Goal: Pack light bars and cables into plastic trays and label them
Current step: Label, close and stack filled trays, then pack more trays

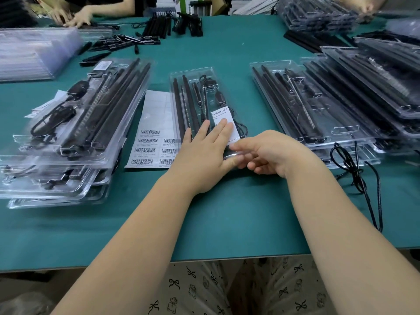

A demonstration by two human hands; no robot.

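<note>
A clear plastic tray (195, 73) with black light bars (179, 103), a coiled cable and a white "Grow Light" card (221, 112) lies in the middle of the green table. My left hand (204, 151) lies flat on its near end, straight fingers pressing on the card and bars. My right hand (270, 153) sits at the tray's near right corner, fingers loosely curled and its fingertips meeting the left thumb; whether they pinch anything I cannot tell. A sheet of barcode labels (150, 142) lies just left of the tray.
Stacks of packed trays stand at the left (75, 123) and right (318, 110). A loose black cable (359, 171) trails near the right stack. Loose black bars (156, 26) and another person's hands (70, 17) are at the far side. The table's front edge (227, 258) is close.
</note>
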